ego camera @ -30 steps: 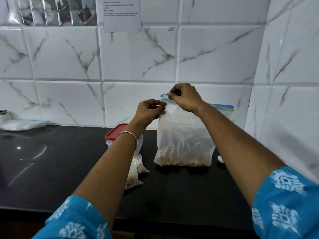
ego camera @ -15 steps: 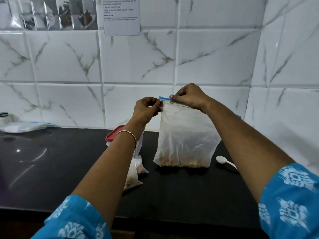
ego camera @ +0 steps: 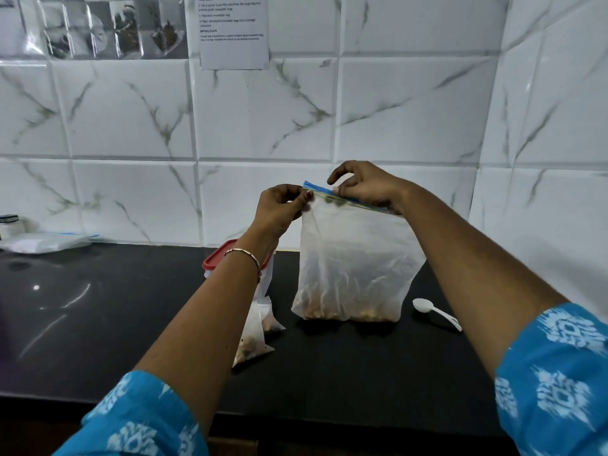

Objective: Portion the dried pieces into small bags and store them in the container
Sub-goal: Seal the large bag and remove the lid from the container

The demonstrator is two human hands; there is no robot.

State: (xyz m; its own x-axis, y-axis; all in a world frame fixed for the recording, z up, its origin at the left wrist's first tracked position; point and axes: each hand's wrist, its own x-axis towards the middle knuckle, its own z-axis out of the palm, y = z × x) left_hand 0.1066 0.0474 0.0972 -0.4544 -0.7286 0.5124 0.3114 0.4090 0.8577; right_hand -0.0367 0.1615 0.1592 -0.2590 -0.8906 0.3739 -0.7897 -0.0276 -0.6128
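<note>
A large clear zip bag (ego camera: 355, 258) with a blue seal strip stands upright on the black counter (ego camera: 98, 324), brown dried pieces settled at its bottom. My left hand (ego camera: 279, 210) pinches the bag's top left corner. My right hand (ego camera: 365, 189) pinches the seal strip just right of it, index finger raised. Two small filled bags (ego camera: 255, 334) lie on the counter under my left forearm. Behind them a container with a red lid (ego camera: 218, 258) is partly hidden by my wrist.
A white plastic spoon (ego camera: 434, 311) lies on the counter right of the big bag. A flat stack of clear bags (ego camera: 42, 242) and a small jar (ego camera: 10, 223) sit at the far left by the tiled wall. The wall turns a corner at right.
The big bag's top has swung toward me and left, uncovering the spoon. My right hand has slid along the seal strip; my left hand stays at the corner.
</note>
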